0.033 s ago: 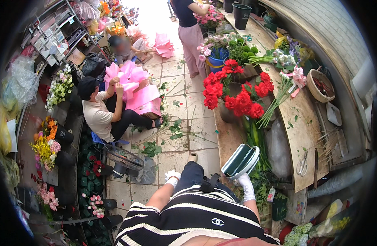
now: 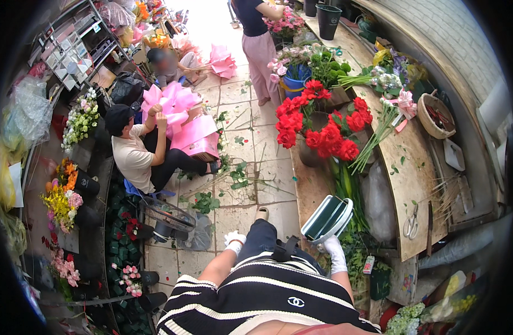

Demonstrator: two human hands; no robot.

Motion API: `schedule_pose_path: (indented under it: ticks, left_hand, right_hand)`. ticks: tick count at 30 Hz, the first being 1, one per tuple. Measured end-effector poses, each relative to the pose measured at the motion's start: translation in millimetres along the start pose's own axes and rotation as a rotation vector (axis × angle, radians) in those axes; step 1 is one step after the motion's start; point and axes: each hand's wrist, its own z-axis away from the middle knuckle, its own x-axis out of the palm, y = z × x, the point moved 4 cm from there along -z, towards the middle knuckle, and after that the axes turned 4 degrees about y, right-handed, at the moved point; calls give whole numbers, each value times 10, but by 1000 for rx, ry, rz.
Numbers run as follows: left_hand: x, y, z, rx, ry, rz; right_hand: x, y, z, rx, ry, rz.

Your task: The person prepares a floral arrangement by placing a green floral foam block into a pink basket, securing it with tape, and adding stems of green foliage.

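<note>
My right hand (image 2: 332,248), in a white glove, grips the near side of a white plastic caddy (image 2: 327,219) with a dark green interior, held beside my right hip at the edge of the wooden bench (image 2: 401,229). My left hand (image 2: 234,239), also gloved, hangs by my left thigh, fingers loosely bent and apart, with nothing visible in it. Red roses (image 2: 337,145) stand on the bench ahead of the caddy, and long green stems and leaves (image 2: 351,184) lie to its right.
A seated person (image 2: 130,153) handles pink wrapping (image 2: 186,134) on the left; another sits behind, and one stands (image 2: 256,61) farther ahead. A metal fan (image 2: 167,215), flower buckets (image 2: 86,184) and scattered leaves (image 2: 206,201) border the tiled aisle. Scissors (image 2: 411,220) and a basket (image 2: 435,114) sit right.
</note>
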Motion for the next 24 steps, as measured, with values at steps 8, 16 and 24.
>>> schedule_pose_path:
  ticks: [8, 16, 24]
  left_hand:
    - [122, -61, -119, 47, -10, -80]
    - [-95, -3, 97, 4, 44, -16]
    - [78, 331, -505, 250, 38, -11]
  right_hand:
    - [-163, -410, 236, 90, -70, -66]
    - [-110, -360, 208, 107, -35, -153]
    - [-210, -743, 383, 80, -178, -154]
